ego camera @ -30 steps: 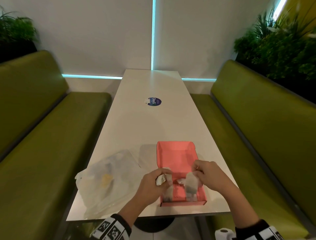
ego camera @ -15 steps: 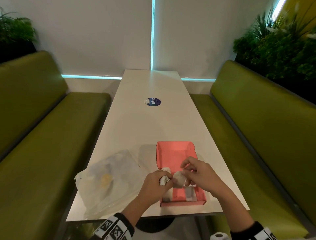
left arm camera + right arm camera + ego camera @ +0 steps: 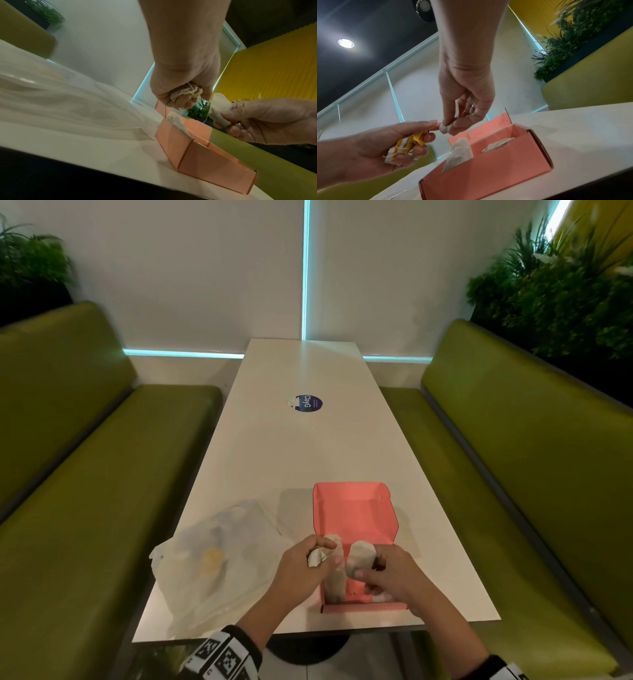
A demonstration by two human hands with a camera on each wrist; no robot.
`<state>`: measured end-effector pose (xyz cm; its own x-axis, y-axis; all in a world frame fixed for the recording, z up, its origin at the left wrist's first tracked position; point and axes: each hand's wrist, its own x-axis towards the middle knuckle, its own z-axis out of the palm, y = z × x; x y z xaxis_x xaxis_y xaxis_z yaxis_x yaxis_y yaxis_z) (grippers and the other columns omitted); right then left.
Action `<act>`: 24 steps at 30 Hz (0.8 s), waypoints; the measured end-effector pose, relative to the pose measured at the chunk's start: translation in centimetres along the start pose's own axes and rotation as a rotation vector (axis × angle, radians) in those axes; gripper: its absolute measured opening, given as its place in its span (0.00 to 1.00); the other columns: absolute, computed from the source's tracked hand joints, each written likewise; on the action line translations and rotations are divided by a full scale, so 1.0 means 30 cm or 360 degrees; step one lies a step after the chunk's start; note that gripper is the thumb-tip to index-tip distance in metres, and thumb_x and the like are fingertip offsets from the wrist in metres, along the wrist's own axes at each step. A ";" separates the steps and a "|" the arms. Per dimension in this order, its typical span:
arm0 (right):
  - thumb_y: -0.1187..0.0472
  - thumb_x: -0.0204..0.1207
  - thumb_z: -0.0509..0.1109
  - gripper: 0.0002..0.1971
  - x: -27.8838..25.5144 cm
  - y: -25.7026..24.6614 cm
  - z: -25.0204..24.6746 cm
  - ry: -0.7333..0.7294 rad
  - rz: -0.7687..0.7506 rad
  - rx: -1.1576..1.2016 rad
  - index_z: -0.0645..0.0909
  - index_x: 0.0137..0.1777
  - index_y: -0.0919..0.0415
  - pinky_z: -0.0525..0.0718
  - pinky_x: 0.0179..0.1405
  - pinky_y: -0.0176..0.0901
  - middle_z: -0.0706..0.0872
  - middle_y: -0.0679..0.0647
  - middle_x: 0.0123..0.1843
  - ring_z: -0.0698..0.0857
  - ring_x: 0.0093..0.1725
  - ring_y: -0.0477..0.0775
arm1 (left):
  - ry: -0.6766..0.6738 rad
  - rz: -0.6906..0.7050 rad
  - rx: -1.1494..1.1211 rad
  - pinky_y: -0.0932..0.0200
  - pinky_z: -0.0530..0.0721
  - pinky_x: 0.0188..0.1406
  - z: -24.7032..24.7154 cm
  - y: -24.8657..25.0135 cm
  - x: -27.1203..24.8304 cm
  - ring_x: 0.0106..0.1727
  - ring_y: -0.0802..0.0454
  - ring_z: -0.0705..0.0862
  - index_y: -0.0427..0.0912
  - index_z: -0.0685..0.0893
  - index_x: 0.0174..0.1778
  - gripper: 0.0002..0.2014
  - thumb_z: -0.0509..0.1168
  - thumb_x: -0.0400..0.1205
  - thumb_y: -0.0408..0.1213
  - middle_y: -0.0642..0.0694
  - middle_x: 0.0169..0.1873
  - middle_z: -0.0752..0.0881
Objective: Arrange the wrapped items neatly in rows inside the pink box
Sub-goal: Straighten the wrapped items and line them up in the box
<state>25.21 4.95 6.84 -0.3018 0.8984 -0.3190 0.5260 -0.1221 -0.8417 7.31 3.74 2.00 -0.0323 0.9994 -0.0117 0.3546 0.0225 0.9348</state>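
Booth seating, cool glow

Green benches [image 3: 513,474] flank the white surface [image 3: 308,446]; cyan light strips [image 3: 306,268] line pale walls [image 3: 205,268], plants [image 3: 555,296] behind.

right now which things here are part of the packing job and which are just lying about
Part of the job:
pink box
wrapped item pinched in the right hand
bunch of items gripped in the left hand
items already in the box
plastic bag, probably the supply

Lying about:
round sticker
green benches
plants
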 end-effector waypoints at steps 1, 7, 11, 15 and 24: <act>0.65 0.72 0.75 0.12 0.002 0.005 -0.001 0.0012 0.0005 0.0015 0.80 0.43 0.46 0.87 0.34 0.37 0.87 0.56 0.40 0.85 0.28 0.44 | -0.0014 -0.0009 0.0002 0.74 0.79 0.43 0.000 -0.003 -0.001 0.48 0.69 0.82 0.53 0.85 0.48 0.06 0.71 0.77 0.41 0.64 0.47 0.85; 0.60 0.71 0.76 0.09 0.013 0.003 0.007 -0.0129 -0.0102 -0.0021 0.83 0.48 0.48 0.87 0.34 0.34 0.87 0.53 0.39 0.85 0.30 0.43 | -0.0082 0.0080 0.0030 0.80 0.75 0.46 0.025 0.034 -0.007 0.48 0.70 0.81 0.53 0.85 0.47 0.05 0.72 0.77 0.44 0.61 0.47 0.85; 0.69 0.72 0.72 0.18 0.017 -0.010 -0.023 -0.0028 -0.0128 -0.0088 0.78 0.55 0.46 0.84 0.36 0.30 0.84 0.49 0.53 0.83 0.36 0.42 | -0.0013 0.0134 0.0015 0.79 0.74 0.41 0.020 0.032 0.001 0.41 0.74 0.80 0.55 0.82 0.38 0.05 0.71 0.77 0.41 0.62 0.42 0.83; 0.78 0.74 0.62 0.30 0.008 -0.029 -0.081 0.0034 -0.0376 -0.0021 0.78 0.62 0.40 0.80 0.39 0.29 0.77 0.47 0.61 0.78 0.34 0.38 | -0.0091 0.0232 0.0042 0.79 0.73 0.42 0.001 0.014 0.009 0.41 0.71 0.81 0.44 0.87 0.41 0.03 0.72 0.77 0.40 0.61 0.39 0.83; 0.66 0.75 0.72 0.07 0.031 -0.022 -0.048 -0.0109 -0.0402 -0.0092 0.87 0.46 0.54 0.86 0.47 0.39 0.89 0.53 0.43 0.86 0.44 0.51 | -0.0211 0.0369 0.0118 0.69 0.77 0.41 0.005 0.006 0.005 0.42 0.59 0.82 0.48 0.87 0.41 0.08 0.71 0.75 0.48 0.56 0.42 0.83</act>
<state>25.73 6.48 7.72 -0.4814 0.8664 -0.1326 0.4714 0.1283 -0.8725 7.51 3.90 2.10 0.1787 0.9726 0.1487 0.4056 -0.2105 0.8895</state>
